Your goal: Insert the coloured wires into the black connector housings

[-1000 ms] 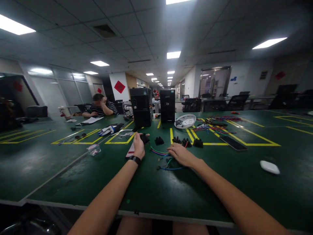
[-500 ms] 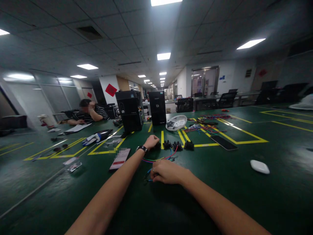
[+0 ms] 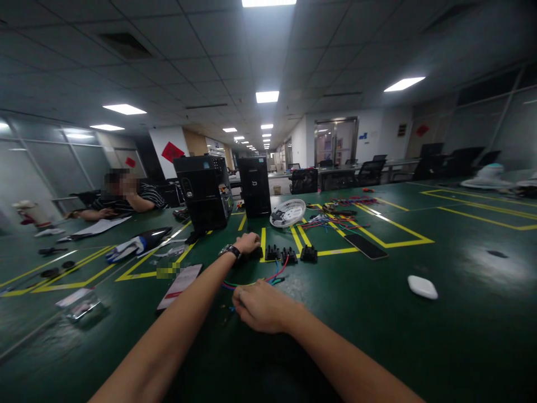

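Observation:
My left hand, with a black watch on the wrist, reaches out over the green table and is closed on a small black connector block. My right hand lies nearer to me with its fingers curled over a bundle of coloured wires in red, blue and green. Three more black connector blocks stand in a row just right of my left hand, beside a yellow floor-tape line.
Two black computer towers stand at the back, a white basket to their right. A phone, a white oval object, a card and plastic bags lie about. A person sits at the far left.
My left hand has stretched forward and closed on a black block. My right hand has drawn back towards me and curled over the wires. The camera has turned to the right.

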`<state>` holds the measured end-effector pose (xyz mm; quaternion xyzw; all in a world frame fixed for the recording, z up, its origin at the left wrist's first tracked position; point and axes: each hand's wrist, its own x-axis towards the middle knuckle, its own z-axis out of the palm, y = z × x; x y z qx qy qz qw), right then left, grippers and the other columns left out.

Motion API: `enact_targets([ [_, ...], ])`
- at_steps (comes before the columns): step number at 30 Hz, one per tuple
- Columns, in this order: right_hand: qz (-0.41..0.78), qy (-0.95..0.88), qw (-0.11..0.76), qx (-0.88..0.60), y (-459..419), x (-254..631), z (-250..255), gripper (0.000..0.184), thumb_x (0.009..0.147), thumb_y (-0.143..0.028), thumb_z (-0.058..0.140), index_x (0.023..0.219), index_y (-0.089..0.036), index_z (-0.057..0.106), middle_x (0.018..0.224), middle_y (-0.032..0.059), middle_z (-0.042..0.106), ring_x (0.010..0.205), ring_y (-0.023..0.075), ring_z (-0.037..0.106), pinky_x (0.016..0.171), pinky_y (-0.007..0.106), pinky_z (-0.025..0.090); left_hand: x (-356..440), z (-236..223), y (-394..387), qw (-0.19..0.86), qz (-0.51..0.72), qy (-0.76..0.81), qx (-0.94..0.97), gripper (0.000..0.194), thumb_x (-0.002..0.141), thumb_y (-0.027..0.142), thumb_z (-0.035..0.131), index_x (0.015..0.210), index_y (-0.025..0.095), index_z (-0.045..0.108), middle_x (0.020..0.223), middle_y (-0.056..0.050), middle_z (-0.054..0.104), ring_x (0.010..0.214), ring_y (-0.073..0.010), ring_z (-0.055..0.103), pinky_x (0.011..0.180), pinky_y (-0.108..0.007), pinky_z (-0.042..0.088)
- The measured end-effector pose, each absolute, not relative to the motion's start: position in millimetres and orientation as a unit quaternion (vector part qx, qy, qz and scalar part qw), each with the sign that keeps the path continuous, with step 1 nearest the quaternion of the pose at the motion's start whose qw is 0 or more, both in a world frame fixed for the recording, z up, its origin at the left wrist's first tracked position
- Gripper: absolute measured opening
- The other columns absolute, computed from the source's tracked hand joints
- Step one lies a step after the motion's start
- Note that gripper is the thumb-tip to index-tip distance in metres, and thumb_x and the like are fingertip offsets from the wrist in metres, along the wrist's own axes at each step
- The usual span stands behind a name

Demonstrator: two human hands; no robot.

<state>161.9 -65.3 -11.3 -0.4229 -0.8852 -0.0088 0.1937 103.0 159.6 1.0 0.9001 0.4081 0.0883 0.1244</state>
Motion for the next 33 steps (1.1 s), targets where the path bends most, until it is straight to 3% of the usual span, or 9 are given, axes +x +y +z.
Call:
enact_targets([
  [4,0.031,-0.839,0.273,-0.471,-61,167,-15,0.011,0.091,-0.022,0.043,0.098,-0.020,0.051,0.071,-0.0012,0.060,0.063,0.0151,0.055,0.062,0.026,0.033,112,-4,148,0.210,0.152,0.349,0.901,0.045,0.061,0.030,0.073,0.104,0.021,0.065,0.112,-0.009,0.067,0.109,-0.0241,0.059,0.092,-0.028,0.043],
  [8,0.036,-0.753,0.405,-0.517,-51,177,-18,0.015,0.093,-0.022,0.039,0.096,-0.020,0.053,0.071,-0.0001,0.061,0.064,0.0143,0.056,0.063,0.024,0.035,115,-8,133,0.237,0.189,0.325,0.896,0.043,0.043,0.017,0.080,0.084,0.023,0.067,0.088,-0.007,0.068,0.101,-0.0298,0.058,0.093,-0.035,0.041],
  [11,0.014,-0.687,0.480,-0.546,-42,189,-20,0.019,0.093,-0.026,0.038,0.096,-0.019,0.055,0.071,0.0011,0.061,0.064,0.0151,0.057,0.063,0.023,0.037,107,-7,122,0.231,0.233,0.315,0.890,0.038,0.046,0.016,0.077,0.081,0.022,0.064,0.087,-0.006,0.063,0.105,-0.0295,0.053,0.096,-0.037,0.037],
  [15,-0.002,-0.625,0.537,-0.567,-33,204,-20,0.022,0.093,-0.031,0.039,0.095,-0.019,0.057,0.065,-0.0002,0.057,0.058,0.0157,0.055,0.058,0.023,0.036,83,-5,98,0.260,0.347,0.284,0.855,0.049,0.055,0.023,0.076,0.099,0.018,0.057,0.095,-0.007,0.057,0.095,-0.0228,0.054,0.089,-0.034,0.042],
  [20,0.000,-0.640,0.526,-0.560,-33,197,-19,0.019,0.089,-0.032,0.046,0.091,-0.018,0.058,0.056,-0.0039,0.049,0.051,0.0141,0.050,0.054,0.023,0.034,46,-14,57,0.481,0.424,0.286,0.712,0.058,0.064,0.025,0.076,0.110,0.019,0.042,0.095,-0.005,0.060,0.083,-0.0157,0.061,0.081,-0.033,0.048],
  [26,-0.011,-0.692,0.476,-0.542,-41,179,-19,0.022,0.089,-0.032,0.046,0.093,-0.017,0.061,0.058,-0.0024,0.053,0.052,0.0141,0.051,0.055,0.025,0.034,21,-28,32,0.677,0.486,0.209,0.511,0.060,0.063,0.014,0.078,0.105,0.023,0.036,0.109,-0.006,0.059,0.093,-0.0191,0.065,0.089,-0.045,0.051],
  [29,-0.004,-0.710,0.459,-0.534,-42,179,-19,0.023,0.089,-0.032,0.046,0.097,-0.017,0.062,0.058,-0.0025,0.054,0.052,0.0138,0.050,0.055,0.025,0.035,18,-27,31,0.703,0.484,0.185,0.487,0.066,0.063,0.009,0.076,0.112,0.025,0.035,0.112,-0.007,0.058,0.096,-0.0201,0.064,0.088,-0.049,0.052],
  [33,-0.002,-0.728,0.442,-0.525,-43,179,-17,0.027,0.090,-0.032,0.045,0.104,-0.017,0.063,0.059,-0.0018,0.056,0.052,0.0140,0.050,0.055,0.025,0.036,18,-24,28,0.686,0.479,0.191,0.513,0.078,0.059,0.001,0.074,0.123,0.025,0.037,0.113,-0.007,0.057,0.099,-0.0185,0.061,0.092,-0.045,0.050],
])
